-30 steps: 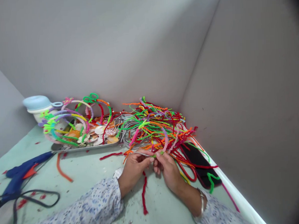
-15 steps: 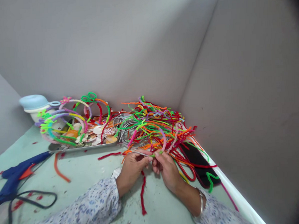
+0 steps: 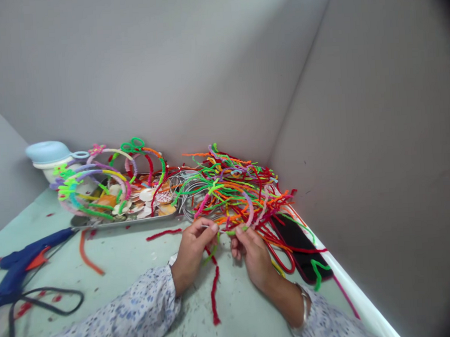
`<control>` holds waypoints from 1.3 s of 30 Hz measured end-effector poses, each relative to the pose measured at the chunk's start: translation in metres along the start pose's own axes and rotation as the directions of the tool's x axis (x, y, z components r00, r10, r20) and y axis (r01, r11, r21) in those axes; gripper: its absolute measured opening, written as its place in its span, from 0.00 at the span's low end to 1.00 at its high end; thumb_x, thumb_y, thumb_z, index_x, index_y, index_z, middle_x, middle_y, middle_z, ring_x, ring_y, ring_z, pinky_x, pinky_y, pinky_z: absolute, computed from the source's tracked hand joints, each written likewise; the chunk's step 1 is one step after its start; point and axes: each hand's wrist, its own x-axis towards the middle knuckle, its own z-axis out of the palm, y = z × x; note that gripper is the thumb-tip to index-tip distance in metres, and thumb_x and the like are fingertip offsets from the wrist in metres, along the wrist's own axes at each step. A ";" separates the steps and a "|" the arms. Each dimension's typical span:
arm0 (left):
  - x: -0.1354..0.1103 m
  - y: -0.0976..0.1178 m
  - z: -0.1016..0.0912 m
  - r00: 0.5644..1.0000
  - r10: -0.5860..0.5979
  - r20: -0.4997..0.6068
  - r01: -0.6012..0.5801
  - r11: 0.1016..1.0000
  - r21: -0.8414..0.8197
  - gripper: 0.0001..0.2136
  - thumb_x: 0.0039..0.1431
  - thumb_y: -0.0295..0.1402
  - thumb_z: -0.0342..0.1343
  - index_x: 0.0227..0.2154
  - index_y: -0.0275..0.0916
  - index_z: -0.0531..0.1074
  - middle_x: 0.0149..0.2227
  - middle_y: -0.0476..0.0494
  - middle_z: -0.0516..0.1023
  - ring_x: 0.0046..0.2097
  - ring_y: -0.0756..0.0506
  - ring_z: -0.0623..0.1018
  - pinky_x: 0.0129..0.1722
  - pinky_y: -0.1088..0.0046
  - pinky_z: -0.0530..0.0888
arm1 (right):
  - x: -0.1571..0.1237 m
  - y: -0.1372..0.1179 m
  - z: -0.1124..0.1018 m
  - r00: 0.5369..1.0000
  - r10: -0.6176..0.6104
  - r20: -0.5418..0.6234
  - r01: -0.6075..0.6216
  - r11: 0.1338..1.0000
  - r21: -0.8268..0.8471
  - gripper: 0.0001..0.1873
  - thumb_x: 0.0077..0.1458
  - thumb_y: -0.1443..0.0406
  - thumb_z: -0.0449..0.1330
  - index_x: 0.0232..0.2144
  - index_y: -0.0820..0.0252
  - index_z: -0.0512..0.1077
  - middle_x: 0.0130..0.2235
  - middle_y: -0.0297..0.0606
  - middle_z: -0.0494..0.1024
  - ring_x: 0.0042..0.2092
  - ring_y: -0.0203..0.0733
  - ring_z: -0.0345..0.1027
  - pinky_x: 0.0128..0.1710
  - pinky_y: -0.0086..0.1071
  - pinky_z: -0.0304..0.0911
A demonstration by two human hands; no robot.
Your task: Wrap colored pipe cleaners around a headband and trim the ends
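Observation:
My left hand (image 3: 191, 248) and my right hand (image 3: 250, 250) meet at the near edge of a tangled pile of coloured pipe cleaners (image 3: 233, 190). Both hands pinch a thin metal headband wire (image 3: 221, 231) partly wrapped in a green pipe cleaner (image 3: 213, 249), whose loose end hangs between the hands. A red pipe cleaner (image 3: 214, 295) lies on the table under my wrists. A metal bangle is on my right wrist.
A metal tray (image 3: 125, 220) holds shells and finished wrapped headbands (image 3: 97, 180). A blue glue gun (image 3: 22, 259) with black cord lies at the left. A pale blue lidded pot (image 3: 51, 156) stands at back left. A black phone (image 3: 300, 247) lies right. Grey walls enclose the corner.
My left hand has slid left and up along the wire, apart from the right hand, and a length of green pipe cleaner now hangs loose between them.

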 end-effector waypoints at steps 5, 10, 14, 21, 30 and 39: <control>0.002 0.006 0.002 0.999 0.010 -0.041 -0.006 0.994 0.107 0.11 0.47 0.37 0.64 0.30 0.37 0.70 0.23 0.53 0.69 0.25 0.52 0.67 0.26 0.78 0.62 | -0.002 0.003 0.000 0.997 -0.075 -0.020 0.073 0.992 -0.100 0.17 0.54 0.51 0.58 0.28 0.59 0.66 0.22 0.29 0.68 0.22 0.33 0.61 0.21 0.26 0.56; 0.000 0.004 0.007 0.999 -0.006 -0.052 0.009 0.998 0.067 0.16 0.46 0.35 0.64 0.37 0.38 0.68 0.29 0.52 0.71 0.28 0.51 0.69 0.28 0.78 0.66 | -0.004 0.007 -0.002 0.988 -0.156 -0.019 0.148 0.964 -0.223 0.16 0.58 0.52 0.55 0.30 0.58 0.68 0.24 0.30 0.67 0.25 0.35 0.60 0.24 0.28 0.57; -0.001 0.000 0.007 0.997 -0.081 0.013 0.081 0.996 0.031 0.14 0.48 0.37 0.63 0.36 0.37 0.68 0.25 0.53 0.70 0.25 0.52 0.68 0.25 0.78 0.65 | -0.005 0.009 -0.003 0.978 -0.210 0.012 0.204 0.938 -0.281 0.14 0.60 0.54 0.53 0.33 0.58 0.68 0.25 0.31 0.67 0.27 0.37 0.61 0.27 0.29 0.58; 0.002 -0.002 0.007 0.989 -0.140 0.044 0.140 0.990 -0.007 0.12 0.50 0.40 0.62 0.30 0.36 0.69 0.17 0.55 0.68 0.18 0.54 0.65 0.19 0.80 0.60 | -0.006 0.009 -0.002 0.968 -0.250 0.032 0.249 0.929 -0.272 0.12 0.58 0.56 0.56 0.39 0.56 0.70 0.32 0.36 0.72 0.28 0.38 0.62 0.28 0.31 0.60; 0.001 0.001 0.008 0.986 -0.159 0.056 0.156 0.986 0.051 0.11 0.53 0.39 0.57 0.24 0.36 0.67 0.15 0.52 0.70 0.16 0.54 0.65 0.18 0.80 0.59 | -0.007 0.011 -0.003 0.942 -0.330 0.060 0.326 0.857 -0.399 0.12 0.63 0.57 0.50 0.34 0.57 0.69 0.25 0.31 0.68 0.26 0.37 0.61 0.27 0.30 0.59; 0.002 0.000 0.008 0.986 -0.164 0.000 0.164 0.985 0.050 0.08 0.51 0.33 0.55 0.21 0.36 0.65 0.14 0.54 0.67 0.15 0.55 0.64 0.17 0.80 0.59 | -0.008 0.014 -0.004 0.919 -0.367 0.144 0.391 0.800 -0.456 0.13 0.63 0.57 0.51 0.35 0.58 0.70 0.29 0.36 0.71 0.29 0.39 0.64 0.29 0.30 0.61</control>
